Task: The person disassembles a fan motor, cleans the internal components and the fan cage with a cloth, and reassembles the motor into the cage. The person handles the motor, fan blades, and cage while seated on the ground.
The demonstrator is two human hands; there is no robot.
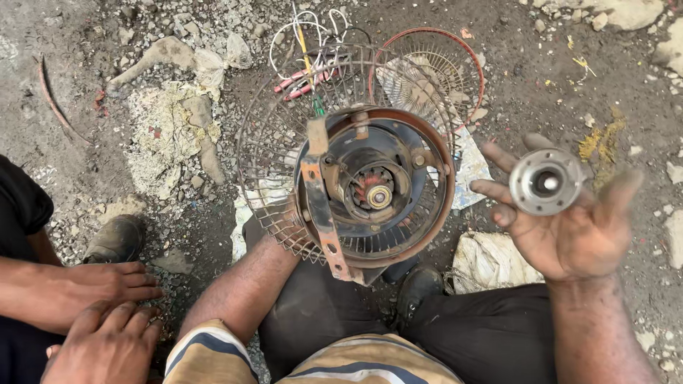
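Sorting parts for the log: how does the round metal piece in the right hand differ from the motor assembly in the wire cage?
The round metal cap is small, grey-silver and loose, resting in the open right hand; the motor assembly is far larger, rust-brown and still fixed in the wire cage. The cap shows a dark centre hole; the motor shows a brass-coloured shaft end and copper windings. Both are round and face the camera.

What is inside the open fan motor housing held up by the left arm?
Inside the motor housing sit reddish copper windings around a brass-coloured shaft end. A rusty bracket crosses its front. The left hand is hidden behind the wire guard.
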